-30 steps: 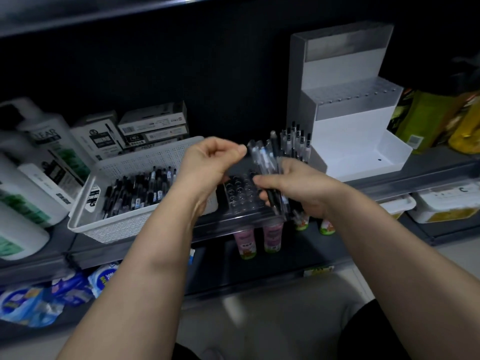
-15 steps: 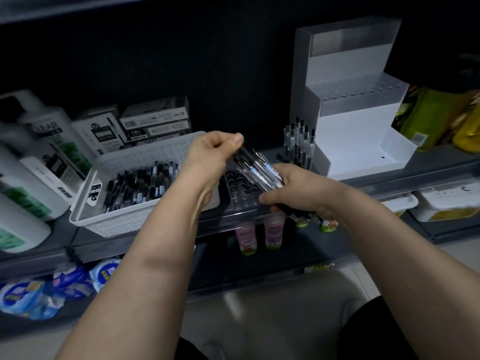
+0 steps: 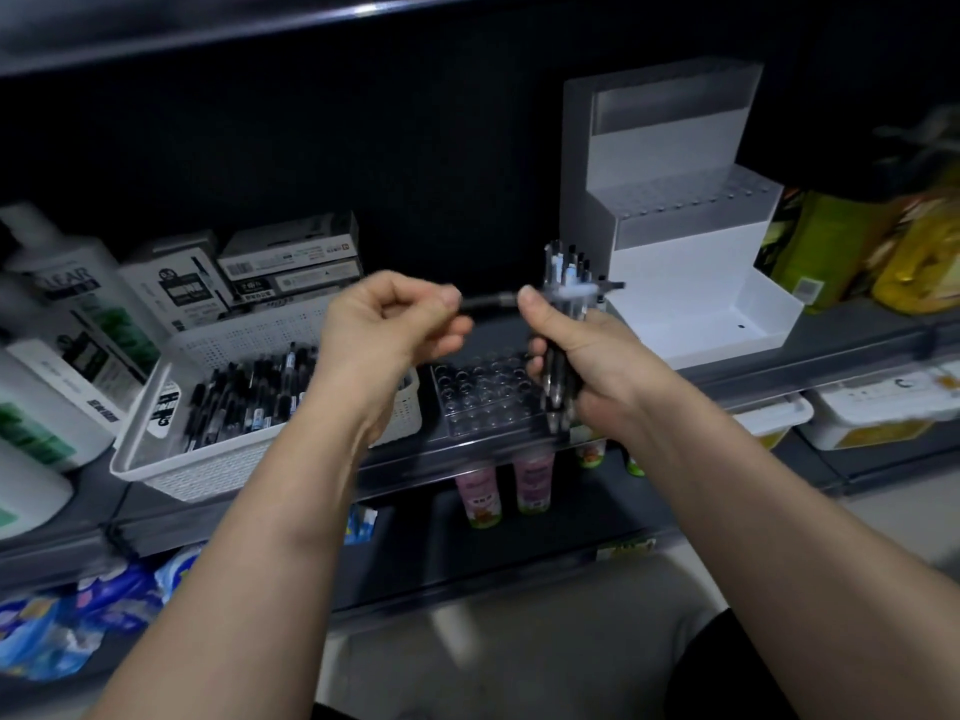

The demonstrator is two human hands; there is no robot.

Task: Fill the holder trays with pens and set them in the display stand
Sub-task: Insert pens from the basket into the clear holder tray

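White bottles (image 3: 52, 366) stand at the left edge, with stacked boxes (image 3: 288, 262) just beside them. Yellow and green bags (image 3: 909, 252) fill the right edge, white tubs (image 3: 878, 407) sit below them, and blue packs (image 3: 47, 631) lie lower left.

Dim shot for you: shelf back panel (image 3: 311, 148) near black. Light seems to come from above, with a glare streak on the upper shelf edge (image 3: 374, 7). White display stand (image 3: 675, 262) is the brightest thing, not blown out. Your left hand (image 3: 392, 324), the pen (image 3: 488, 302) it pinches and the pen bundle (image 3: 563, 272) in your right hand (image 3: 597, 366) are motion-blurred. Bottles (image 3: 52, 330) at the left edge look soft and bowed; yellow packs (image 3: 914, 252) on the right smear too.
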